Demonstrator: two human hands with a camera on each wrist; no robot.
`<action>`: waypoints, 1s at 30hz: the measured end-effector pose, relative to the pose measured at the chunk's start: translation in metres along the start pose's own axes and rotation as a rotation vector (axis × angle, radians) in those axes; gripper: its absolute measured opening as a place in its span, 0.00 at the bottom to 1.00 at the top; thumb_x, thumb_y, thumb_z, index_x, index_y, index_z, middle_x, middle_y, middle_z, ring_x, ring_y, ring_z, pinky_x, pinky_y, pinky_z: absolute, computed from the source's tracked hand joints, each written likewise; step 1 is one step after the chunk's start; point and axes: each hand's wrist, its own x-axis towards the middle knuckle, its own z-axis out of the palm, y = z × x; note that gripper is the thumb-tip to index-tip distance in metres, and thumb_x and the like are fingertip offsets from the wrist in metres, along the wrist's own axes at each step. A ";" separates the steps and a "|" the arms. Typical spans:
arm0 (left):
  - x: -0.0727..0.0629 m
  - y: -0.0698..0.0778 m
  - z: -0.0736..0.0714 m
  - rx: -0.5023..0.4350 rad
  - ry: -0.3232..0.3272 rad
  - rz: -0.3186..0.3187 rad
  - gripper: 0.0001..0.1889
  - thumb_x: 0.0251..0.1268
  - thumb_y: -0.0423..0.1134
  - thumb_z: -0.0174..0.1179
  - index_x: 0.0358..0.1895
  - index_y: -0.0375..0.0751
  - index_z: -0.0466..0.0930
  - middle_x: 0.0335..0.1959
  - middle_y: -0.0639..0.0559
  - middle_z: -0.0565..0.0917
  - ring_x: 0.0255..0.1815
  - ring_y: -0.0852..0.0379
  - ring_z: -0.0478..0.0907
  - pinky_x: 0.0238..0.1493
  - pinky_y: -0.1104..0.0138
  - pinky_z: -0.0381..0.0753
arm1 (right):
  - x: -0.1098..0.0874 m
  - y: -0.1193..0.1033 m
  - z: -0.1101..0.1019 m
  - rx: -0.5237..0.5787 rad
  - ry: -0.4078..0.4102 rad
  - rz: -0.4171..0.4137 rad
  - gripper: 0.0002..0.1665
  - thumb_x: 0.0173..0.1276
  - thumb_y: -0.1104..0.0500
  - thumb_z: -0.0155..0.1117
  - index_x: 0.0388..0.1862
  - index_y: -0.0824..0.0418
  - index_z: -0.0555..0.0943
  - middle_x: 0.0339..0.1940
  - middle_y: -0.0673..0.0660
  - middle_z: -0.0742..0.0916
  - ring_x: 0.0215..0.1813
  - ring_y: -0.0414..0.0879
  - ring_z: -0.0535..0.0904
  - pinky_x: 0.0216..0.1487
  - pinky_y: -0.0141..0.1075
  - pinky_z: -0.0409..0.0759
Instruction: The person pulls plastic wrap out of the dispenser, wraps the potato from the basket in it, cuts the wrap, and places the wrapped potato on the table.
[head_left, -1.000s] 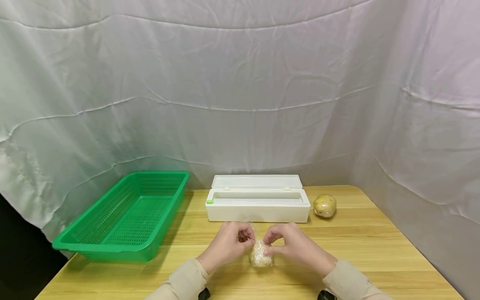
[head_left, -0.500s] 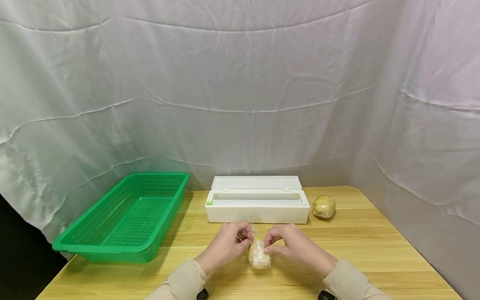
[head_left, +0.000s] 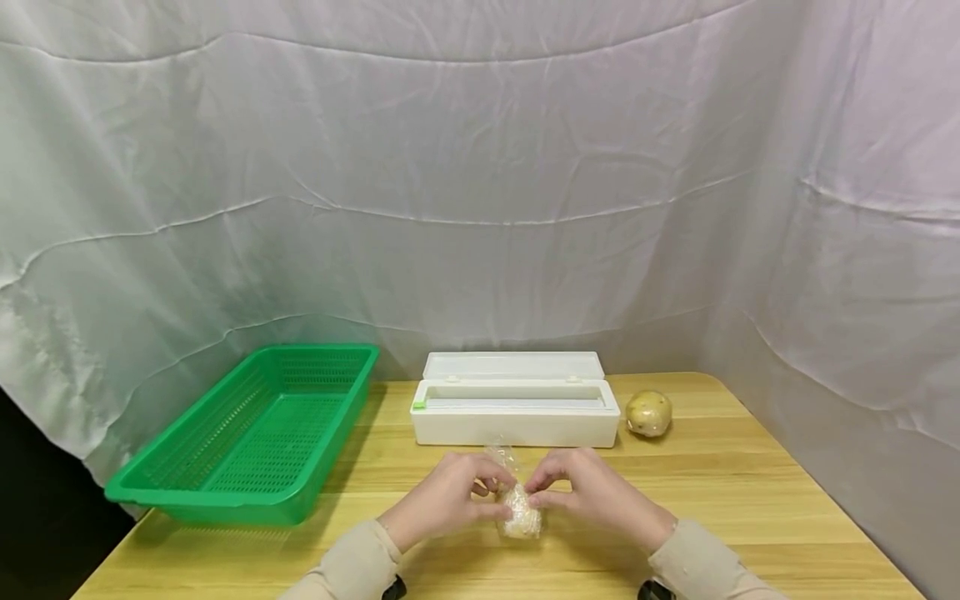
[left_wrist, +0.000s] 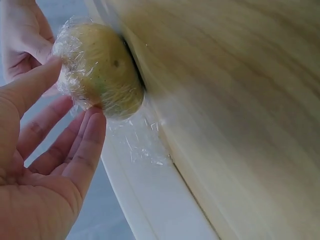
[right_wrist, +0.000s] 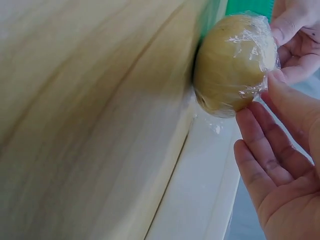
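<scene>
A potato [head_left: 522,518] wrapped in crinkled cling film stands on the table between both hands. My left hand [head_left: 450,493] holds its left side; in the left wrist view the thumb presses the bunched film while the fingertips touch the potato [left_wrist: 107,67] lower down. From the other side my right hand [head_left: 588,490] grips it, thumb and fingertips on the film-covered surface, as the right wrist view shows with the potato [right_wrist: 227,65]. A loose tail of cling film [head_left: 502,452] sticks out on the far side, toward the white box.
Behind the hands sits a white cling film dispenser [head_left: 516,429], its lid raised. Another film-wrapped potato [head_left: 649,413] lies to its right. On the left stands a green perforated basket [head_left: 288,506]. Grey curtain [head_left: 495,167] surrounds the wooden table [head_left: 750,500] at the back and sides.
My left hand has shifted slightly, its thumb now lower on the potato and its fingers spread wider. More of the film tail shows. My right hand stays nearly in place.
</scene>
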 end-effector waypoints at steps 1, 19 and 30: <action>0.000 0.000 0.000 0.017 -0.001 0.005 0.15 0.63 0.42 0.79 0.51 0.46 0.92 0.48 0.57 0.91 0.43 0.66 0.84 0.46 0.76 0.86 | 0.000 0.000 0.000 -0.008 0.003 -0.004 0.04 0.69 0.52 0.77 0.40 0.49 0.93 0.40 0.41 0.93 0.46 0.34 0.87 0.54 0.38 0.88; 0.001 0.001 0.001 -0.028 -0.016 -0.058 0.18 0.61 0.40 0.80 0.53 0.42 0.90 0.52 0.54 0.90 0.47 0.65 0.84 0.48 0.76 0.86 | 0.002 0.000 0.003 0.034 0.034 0.033 0.05 0.69 0.51 0.78 0.34 0.49 0.91 0.36 0.40 0.91 0.43 0.31 0.86 0.51 0.40 0.88; -0.005 0.000 -0.001 0.016 -0.042 -0.071 0.21 0.66 0.43 0.77 0.60 0.44 0.88 0.56 0.55 0.87 0.49 0.63 0.83 0.45 0.74 0.85 | 0.002 -0.002 0.002 0.025 -0.037 0.036 0.11 0.73 0.51 0.76 0.50 0.53 0.90 0.37 0.40 0.87 0.40 0.29 0.82 0.48 0.36 0.87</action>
